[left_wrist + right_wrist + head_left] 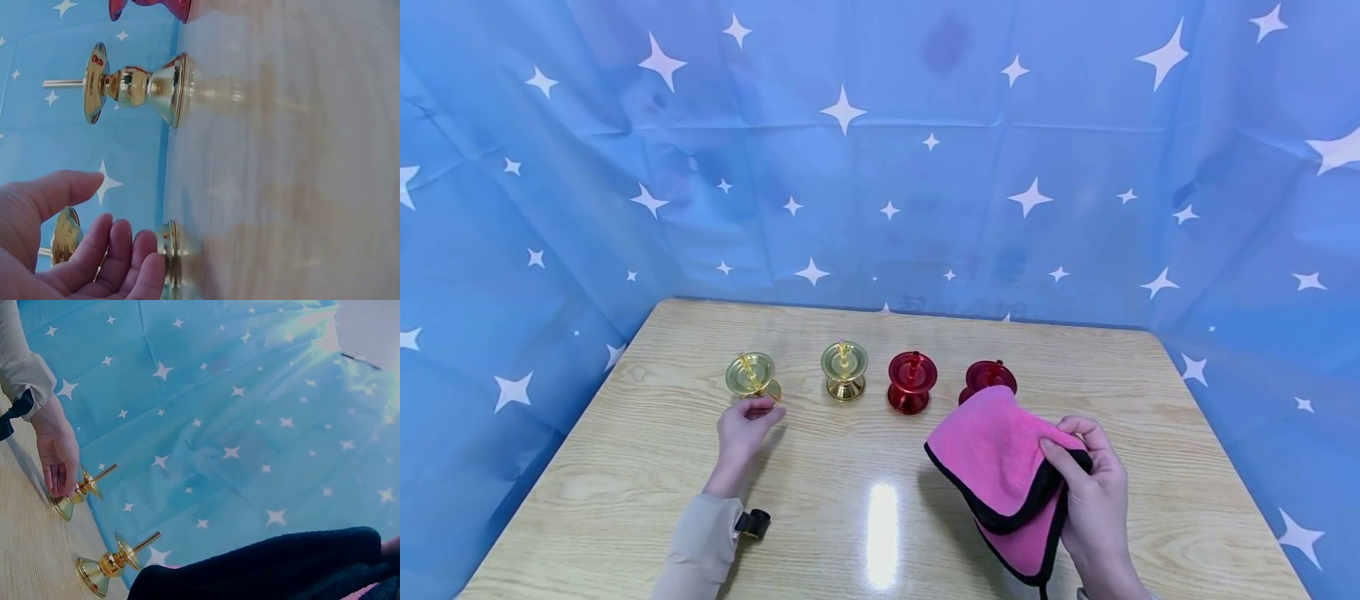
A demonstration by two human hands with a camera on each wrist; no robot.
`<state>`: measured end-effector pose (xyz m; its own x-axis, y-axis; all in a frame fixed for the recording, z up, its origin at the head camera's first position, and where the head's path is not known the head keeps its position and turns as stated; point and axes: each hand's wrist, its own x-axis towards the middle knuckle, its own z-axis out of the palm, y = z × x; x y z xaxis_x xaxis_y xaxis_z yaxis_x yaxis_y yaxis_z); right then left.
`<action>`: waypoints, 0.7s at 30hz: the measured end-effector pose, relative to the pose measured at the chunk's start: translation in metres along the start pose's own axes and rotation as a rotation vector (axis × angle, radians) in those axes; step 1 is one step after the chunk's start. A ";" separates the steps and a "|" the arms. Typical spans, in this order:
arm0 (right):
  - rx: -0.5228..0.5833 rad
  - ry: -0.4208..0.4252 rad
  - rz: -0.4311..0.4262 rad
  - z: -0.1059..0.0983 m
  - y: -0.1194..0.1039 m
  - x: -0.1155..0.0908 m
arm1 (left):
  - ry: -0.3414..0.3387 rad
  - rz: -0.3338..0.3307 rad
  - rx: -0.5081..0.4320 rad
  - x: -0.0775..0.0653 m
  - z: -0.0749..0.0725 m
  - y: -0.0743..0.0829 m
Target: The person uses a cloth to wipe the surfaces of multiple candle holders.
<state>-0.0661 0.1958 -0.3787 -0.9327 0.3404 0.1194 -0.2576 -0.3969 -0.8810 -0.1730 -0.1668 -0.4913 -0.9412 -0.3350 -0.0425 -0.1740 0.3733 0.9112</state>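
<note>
My left hand (747,435) is at the leftmost gold candle holder (750,372), in front of its stem. In the left wrist view the thumb is apart from the loosely bent fingers (119,259), and the holder shows partly behind them; whether they touch it I cannot tell. My right hand (1097,492) pinches a pink cloth (1000,454) with black edging between thumb and fingers. The cloth hangs before the rightmost red candle holder (990,377) and hides its lower part. In the right wrist view the cloth's dark edge (262,569) fills the bottom right.
A second gold candle holder (844,368) and another red one (912,382) stand upright between the outer two, in a row on the wooden table (820,467). A blue star-patterned curtain (880,167) closes off the back and sides. A dark band (753,523) sits on the left sleeve.
</note>
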 end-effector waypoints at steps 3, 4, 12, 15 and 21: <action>0.008 0.000 -0.005 0.000 0.000 0.000 | 0.035 -0.025 -0.020 0.002 -0.003 -0.003; 0.010 -0.002 -0.006 0.000 0.000 0.000 | 0.047 -0.034 -0.037 0.003 -0.003 -0.004; 0.009 -0.010 -0.010 -0.002 0.002 0.000 | 0.089 -0.124 -0.168 0.011 -0.007 -0.009; 0.009 -0.009 -0.009 -0.002 0.002 0.000 | 0.105 -0.133 -0.182 0.015 -0.008 -0.010; -0.005 0.006 -0.001 -0.002 0.001 0.000 | 0.127 -0.079 -0.232 0.024 -0.009 -0.013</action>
<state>-0.0656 0.1970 -0.3803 -0.9308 0.3459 0.1181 -0.2577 -0.3920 -0.8831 -0.1910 -0.1880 -0.5007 -0.8809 -0.4667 -0.0789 -0.1607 0.1381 0.9773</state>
